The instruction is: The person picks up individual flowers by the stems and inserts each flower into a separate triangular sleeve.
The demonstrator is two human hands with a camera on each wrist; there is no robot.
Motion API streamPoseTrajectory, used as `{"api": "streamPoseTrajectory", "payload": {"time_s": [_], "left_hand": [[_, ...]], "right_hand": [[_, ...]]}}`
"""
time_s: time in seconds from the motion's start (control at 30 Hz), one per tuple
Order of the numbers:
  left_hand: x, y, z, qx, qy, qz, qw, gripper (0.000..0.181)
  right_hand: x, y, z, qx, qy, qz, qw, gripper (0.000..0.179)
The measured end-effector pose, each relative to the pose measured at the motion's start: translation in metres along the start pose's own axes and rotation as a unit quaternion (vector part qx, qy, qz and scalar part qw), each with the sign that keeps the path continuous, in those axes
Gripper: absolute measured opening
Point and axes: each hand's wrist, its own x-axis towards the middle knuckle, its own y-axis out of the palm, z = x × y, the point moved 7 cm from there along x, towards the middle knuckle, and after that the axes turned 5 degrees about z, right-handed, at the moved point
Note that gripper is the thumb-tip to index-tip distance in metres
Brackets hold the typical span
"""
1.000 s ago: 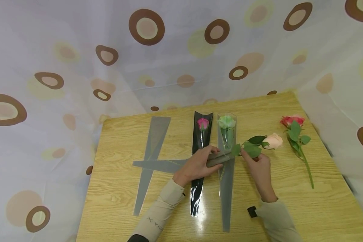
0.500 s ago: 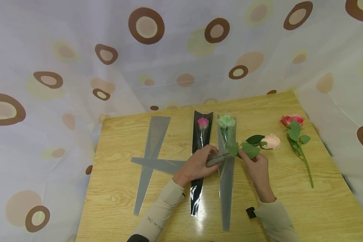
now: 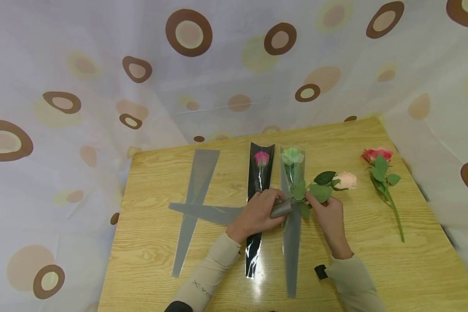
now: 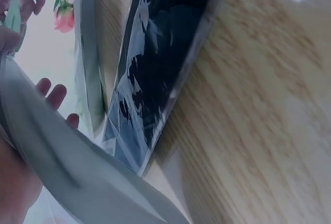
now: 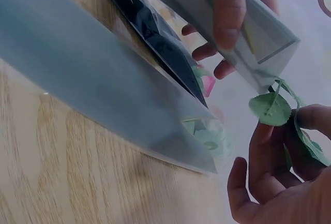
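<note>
In the head view, my left hand [image 3: 255,212] grips a grey wrapping sleeve [image 3: 206,213] near its wide mouth, and the narrow tail points left. My right hand [image 3: 330,219] pinches the stem of a peach artificial rose [image 3: 346,180] among its green leaves. The bloom faces right, and the stem end points to the sleeve's mouth. A leaf [image 5: 271,109] sits right at that mouth in the right wrist view, with the thumb of the left hand pressed on the sleeve. The lower stem is hidden. In the left wrist view, the sleeve [image 4: 77,151] slants down across the palm.
Under the hands lie a black sleeve [image 3: 253,255] with a pink rose [image 3: 261,158] and a grey sleeve [image 3: 291,260] with a pale green rose [image 3: 292,156]. Another grey sleeve [image 3: 182,249] lies left on the wooden table [image 3: 140,242]. A red rose [image 3: 377,158] lies right.
My right hand has moved left with the peach rose, bringing its leaves up to the sleeve's mouth. The left hand has stayed nearly in place, while the held sleeve has turned slightly.
</note>
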Motion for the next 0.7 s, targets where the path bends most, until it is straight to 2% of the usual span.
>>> {"api": "streamPoseTrajectory", "payload": {"time_s": [0.4, 0.7], "left_hand": [[0.000, 0.006, -0.004, 0.014, 0.017, -0.008, 0.9997, 0.053], [-0.002, 0.011, -0.001, -0.036, -0.005, 0.013, 0.9993, 0.056]], "right_hand": [[0.000, -0.002, 0.000, 0.026, 0.037, 0.027, 0.9986, 0.038], [0.000, -0.003, -0.002, 0.020, 0.033, 0.031, 0.9988, 0.036]]}}
